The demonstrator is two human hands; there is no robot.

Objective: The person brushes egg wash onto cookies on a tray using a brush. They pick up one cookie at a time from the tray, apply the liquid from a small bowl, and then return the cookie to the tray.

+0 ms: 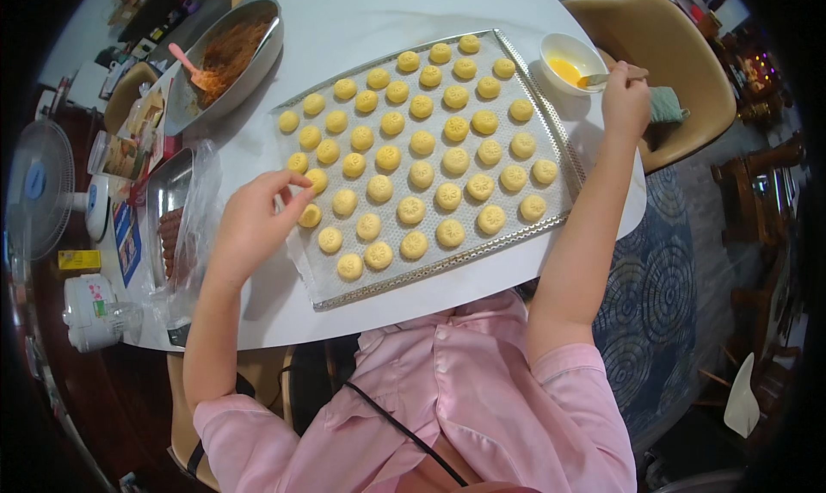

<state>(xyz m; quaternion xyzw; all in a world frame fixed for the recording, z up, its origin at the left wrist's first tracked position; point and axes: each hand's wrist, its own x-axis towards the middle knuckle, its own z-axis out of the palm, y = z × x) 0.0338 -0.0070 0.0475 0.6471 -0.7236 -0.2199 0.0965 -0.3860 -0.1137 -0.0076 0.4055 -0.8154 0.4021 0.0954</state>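
Rows of small round pastries [422, 142], many with a flower pattern pressed on top, sit on a paper-lined perforated metal tray [452, 265]. My right hand [627, 99] grips a pastry brush [597, 79] by its wooden handle, its tip in a white bowl [556, 46] of yellow egg liquid [565, 71]. At the tray's left edge, my left hand [261, 215] has thumb and fingertips beside a pastry [316, 181]; whether they touch it I cannot tell. Some pastries look a deeper, glossier yellow than others.
A large grey basin [258, 73] of brown filling, with a pink spatula [184, 59], stands at the far left. Nearer are a metal tray [187, 170] of brown pieces with clear plastic over it, food packages [119, 157] and a white appliance [90, 306]. A tan chair [694, 60] stands right.
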